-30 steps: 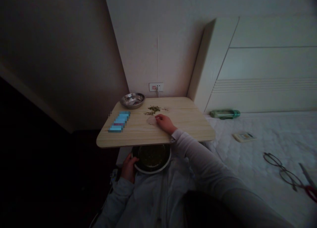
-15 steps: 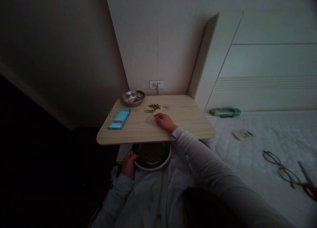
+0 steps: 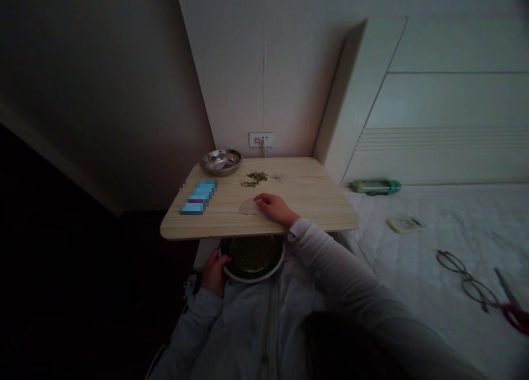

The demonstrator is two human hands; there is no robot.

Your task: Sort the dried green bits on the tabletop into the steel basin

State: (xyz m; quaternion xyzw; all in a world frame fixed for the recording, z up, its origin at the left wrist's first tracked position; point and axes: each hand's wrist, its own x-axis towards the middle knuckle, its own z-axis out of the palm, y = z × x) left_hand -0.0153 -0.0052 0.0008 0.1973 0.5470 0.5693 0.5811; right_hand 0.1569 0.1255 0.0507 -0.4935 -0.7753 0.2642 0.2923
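My right hand [image 3: 275,208] is over the front half of the small wooden table [image 3: 314,195], its fingers closed on a thin, see-through rounded sheet [image 3: 247,206]. A few dark specks lie along the sheet's near edge. Farther back on the tabletop is a loose heap of small green-brown bits [image 3: 257,177]. Below the table's front edge, my left hand [image 3: 215,272] grips the left side of a dark round dish with a pale rim [image 3: 252,281], thumb over the rim. Dark, grainy matter covers its bottom, and the tabletop hides its far edge.
A steel bowl [image 3: 221,163] stands at the table's back left, with a blurred-out blue-screened phone [image 3: 199,197] in front of it. On the bed at right lie a green bottle [image 3: 375,187], a pale flat box [image 3: 406,224], glasses [image 3: 467,278] and red-handled scissors [image 3: 514,314].
My right hand has drawn the see-through sheet a little toward the table's front edge. My left hand and the dish stay about where they were.
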